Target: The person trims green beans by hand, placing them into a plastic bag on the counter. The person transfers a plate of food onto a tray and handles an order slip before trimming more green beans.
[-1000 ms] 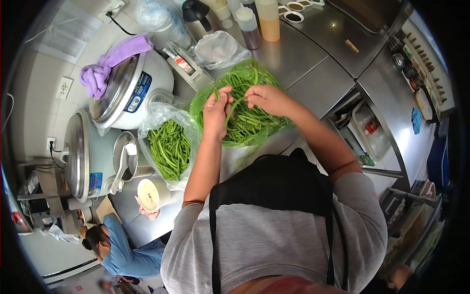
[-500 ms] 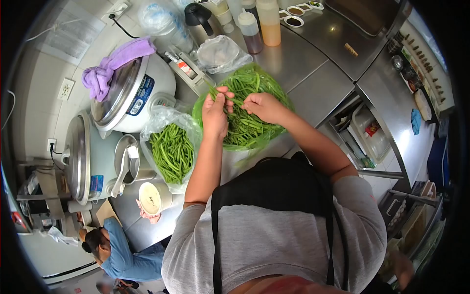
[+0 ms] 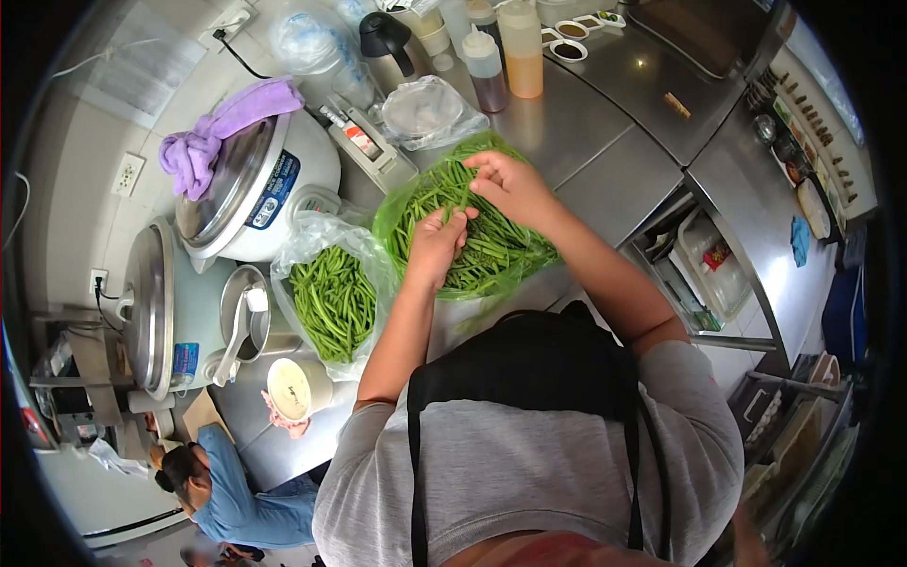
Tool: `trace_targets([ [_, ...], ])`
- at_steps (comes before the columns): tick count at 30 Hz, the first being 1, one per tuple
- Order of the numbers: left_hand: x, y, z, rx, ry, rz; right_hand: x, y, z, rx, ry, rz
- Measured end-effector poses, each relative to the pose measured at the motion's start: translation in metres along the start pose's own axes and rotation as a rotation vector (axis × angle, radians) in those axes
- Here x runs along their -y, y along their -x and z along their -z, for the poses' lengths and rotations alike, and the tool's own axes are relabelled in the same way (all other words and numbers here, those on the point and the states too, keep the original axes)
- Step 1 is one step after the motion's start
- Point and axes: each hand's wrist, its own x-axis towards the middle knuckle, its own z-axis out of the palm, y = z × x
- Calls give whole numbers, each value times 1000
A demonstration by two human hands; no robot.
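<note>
Green beans (image 3: 501,255) fill an open green plastic bag (image 3: 385,219) on the metal counter. My left hand (image 3: 437,248) is closed over the bag, pinching a green bean (image 3: 464,196) that points upward from the fingertips. My right hand (image 3: 515,192) is above and right of it, fingers curled around the upper end of the same bean; the exact contact is hard to see. Left of the green bag, touching it, stands a clear plastic bag (image 3: 383,269) with more green beans (image 3: 331,300), which look shorter.
Two large lidded cookers (image 3: 316,151) (image 3: 194,312) stand left, a purple cloth (image 3: 189,156) on one. A metal pot (image 3: 274,331) and lidded tub (image 3: 300,387) are nearer. Behind are a scale (image 3: 378,156), sauce bottles (image 3: 522,57) and a wrapped container (image 3: 423,109). Another person (image 3: 231,491) is lower left.
My left hand has lowered and moved slightly right, its bean now nearer the bag's middle. My right hand has risen a little, its fingers reaching further up.
</note>
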Motion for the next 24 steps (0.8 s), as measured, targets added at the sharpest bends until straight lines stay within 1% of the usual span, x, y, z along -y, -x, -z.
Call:
trace_targets([
  [1,-3,2,2,33,-6,24,6,-1,0,-52,107,131],
  [4,-7,3,5,-5,-105,29,5,-2,5,29,488,320],
  [7,-11,7,-1,-101,-315,-75,7,0,-6,40,639,200],
  [10,3,4,-4,-171,-286,-144,8,-2,-30,27,415,-188],
  [11,3,5,-3,-205,-251,-130,-2,-2,-39,-30,256,-187],
  [14,-5,14,2,-204,-304,-190,-18,1,-52,-105,128,-132],
  [16,-2,27,7,-275,-452,-387,-25,-13,-35,-8,-120,-462],
  [17,-1,34,10,-298,-528,-481,-34,-13,-25,101,-32,-411],
  [19,-17,55,36,-430,-525,-286,-24,-5,-3,118,284,-86],
  [20,-14,60,61,-503,-440,-197,-10,2,9,132,439,77],
  [21,-14,66,83,-571,-361,-141,35,6,37,191,240,116],
  [22,-6,70,106,-613,-359,-214,79,11,72,336,294,292],
  [23,2,76,128,-667,-468,-255,115,33,91,157,166,499],
  [24,6,81,139,-804,-571,-237,148,52,114,110,126,704],
])
